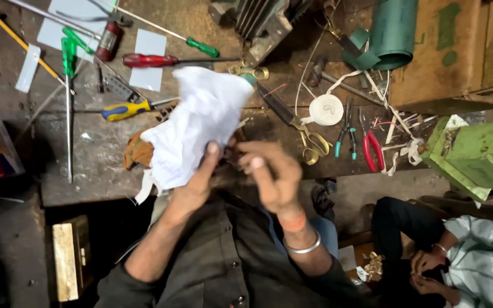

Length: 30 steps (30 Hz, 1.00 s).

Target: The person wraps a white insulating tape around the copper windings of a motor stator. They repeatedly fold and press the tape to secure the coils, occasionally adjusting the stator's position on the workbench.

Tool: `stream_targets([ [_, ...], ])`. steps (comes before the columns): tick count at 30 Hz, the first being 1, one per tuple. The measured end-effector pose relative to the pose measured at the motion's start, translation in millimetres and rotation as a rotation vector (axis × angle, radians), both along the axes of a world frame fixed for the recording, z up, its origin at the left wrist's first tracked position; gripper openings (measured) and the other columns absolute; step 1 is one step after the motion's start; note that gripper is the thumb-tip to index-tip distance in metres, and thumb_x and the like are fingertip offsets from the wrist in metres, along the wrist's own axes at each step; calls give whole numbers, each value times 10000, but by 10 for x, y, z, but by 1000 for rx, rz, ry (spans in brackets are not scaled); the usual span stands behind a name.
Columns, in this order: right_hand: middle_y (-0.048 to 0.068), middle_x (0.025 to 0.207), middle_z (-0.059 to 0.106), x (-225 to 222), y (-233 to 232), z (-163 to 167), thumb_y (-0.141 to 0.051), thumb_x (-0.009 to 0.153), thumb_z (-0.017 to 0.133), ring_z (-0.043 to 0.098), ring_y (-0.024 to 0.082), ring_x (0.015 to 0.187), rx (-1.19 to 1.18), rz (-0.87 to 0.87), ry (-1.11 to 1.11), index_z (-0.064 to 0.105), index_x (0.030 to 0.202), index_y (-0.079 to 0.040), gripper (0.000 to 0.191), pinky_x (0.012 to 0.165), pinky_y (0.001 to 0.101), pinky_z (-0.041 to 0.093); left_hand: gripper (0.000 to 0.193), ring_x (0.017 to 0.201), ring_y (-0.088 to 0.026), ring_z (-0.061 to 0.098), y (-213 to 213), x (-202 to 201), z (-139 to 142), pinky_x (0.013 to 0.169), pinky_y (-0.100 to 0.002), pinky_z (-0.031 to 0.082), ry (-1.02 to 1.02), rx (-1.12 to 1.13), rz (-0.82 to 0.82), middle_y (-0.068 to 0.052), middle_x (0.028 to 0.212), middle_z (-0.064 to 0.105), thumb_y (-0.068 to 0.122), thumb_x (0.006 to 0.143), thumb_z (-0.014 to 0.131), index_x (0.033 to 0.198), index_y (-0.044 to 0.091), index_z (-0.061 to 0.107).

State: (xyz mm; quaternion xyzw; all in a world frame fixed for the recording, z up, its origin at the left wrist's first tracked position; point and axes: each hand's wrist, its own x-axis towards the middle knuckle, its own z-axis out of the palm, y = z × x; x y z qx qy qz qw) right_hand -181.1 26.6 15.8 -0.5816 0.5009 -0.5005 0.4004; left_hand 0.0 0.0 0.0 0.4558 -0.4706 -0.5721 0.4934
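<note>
A dark, scuffed workshop surface [98,154] is filling the head view, and it is crowded. Screwdrivers are lying across the top: one red-handled [149,60], one green-handled [202,47], one yellow-and-blue [125,110]. Pale paper rectangles [149,60] are sitting among them, blank as far as can be seen. To the right, brass-handled scissors [309,142] are resting beside a roll of white tape [326,109], with teal-handled pliers [346,137] and red-handled pliers [374,151] just past it. A rolled green sheet [394,31] is leaning by a brown cardboard box [463,51] with green blotchy printing, too blurred to make out, and a green metal part [480,154] is sitting below that.

In the middle, the left hand [192,182] is gripping a crumpled white sheet [201,125], fingers closed on its lower edge, held up above the surface and hiding whatever lies under it. A brown object [138,153] is peeking out behind the sheet; what it is cannot be told. The right hand [272,177] is blurring badly beside it, fingers curled, and whether they are pinching anything cannot be told.

At the bottom right, another person's hands [426,268] are showing, cut off by the frame.
</note>
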Motion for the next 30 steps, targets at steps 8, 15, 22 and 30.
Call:
stream_targets([
  [8,102,1153,710,504,-116,-72,-57,1063,652,650,167,1023,-31,-102,-208,645,1308,64,274,906,300,533,324,1121,-178,657,-116,341,336,984,-314,523,31,-171,-84,-76,1203,710,114,1001,667,1295,-20,645],
  [15,87,1104,736,851,-70,139,-72,926,719,726,180,956,-217,-229,137,659,1188,43,292,840,312,581,231,1048,-178,675,-139,530,120,951,-310,544,-70,-250,10,-81,1118,724,31,1017,636,1239,10,696],
  [22,140,1072,639,983,-88,426,-87,770,889,696,242,872,-366,-121,555,742,1040,13,324,726,312,571,526,1365,-281,641,-393,801,356,1142,-373,491,-66,-441,-319,-169,1454,635,-10,899,678,1416,8,582],
  [30,117,1132,656,780,143,340,-9,712,904,696,185,966,-136,-452,195,597,1161,-19,544,819,321,592,781,1568,-428,305,-472,750,650,1262,-467,317,-92,-605,-711,-232,1597,450,-77,774,650,1521,-17,429],
])
